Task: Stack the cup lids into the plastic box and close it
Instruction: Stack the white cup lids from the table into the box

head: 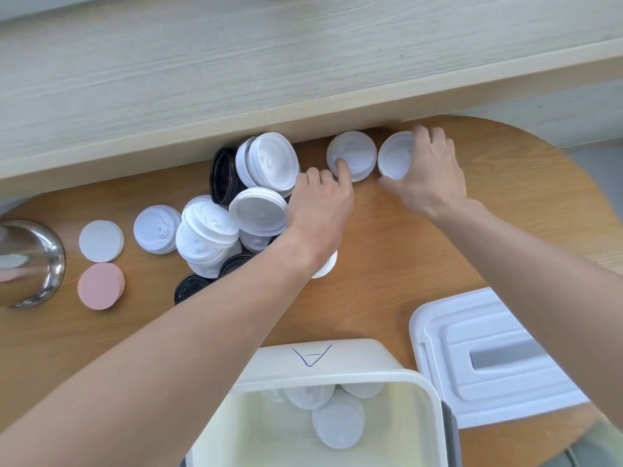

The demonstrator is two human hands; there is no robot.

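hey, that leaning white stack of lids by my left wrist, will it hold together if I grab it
Probably not: the white lid stack already leans and fans out, so it may slide apart. The lids look thin and light, likely flexing if squeezed.

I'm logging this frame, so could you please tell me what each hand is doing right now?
Left hand: open, one fingertip pressing a white lid.
Right hand: gripping another white lid.

Layout as I observe it from the head view.
The box sits nearest me on the surface, several lids in it; its cover lies just right. Behind, a heap of lids lies left of centre, two single lids further right at the back edge. Two discs and a metal bowl lie far left.
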